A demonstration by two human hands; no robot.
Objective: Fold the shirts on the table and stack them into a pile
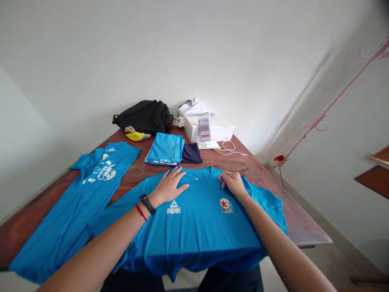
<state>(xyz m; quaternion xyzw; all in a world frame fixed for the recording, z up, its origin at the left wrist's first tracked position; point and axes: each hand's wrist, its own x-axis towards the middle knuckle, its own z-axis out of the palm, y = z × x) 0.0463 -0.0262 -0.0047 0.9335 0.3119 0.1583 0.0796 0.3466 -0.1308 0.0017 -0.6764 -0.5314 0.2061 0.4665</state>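
Observation:
A blue T-shirt (197, 219) with a white PEAK logo and a round badge lies spread front up, its collar away from me and its hem hanging over the near table edge. My left hand (170, 184) rests on its left shoulder area, palm down with fingers spread. Just right of the collar, my right hand (234, 182) has its fingers curled in against the fabric, seemingly gripping it; the fingertips are partly hidden. To the left, another blue shirt (75, 207) with white lettering lies folded lengthwise. Beyond the collar sits a stack of folded blue clothes (165, 149).
A dark folded cloth (192, 153) touches the stack. Along the wall are a black bag (142, 115), a yellow item (135, 136), a white box (223, 130), white fabric (192, 107) and a white cable (227, 151). A pink coat stand (331, 106) leans at right of the wooden table (273, 174).

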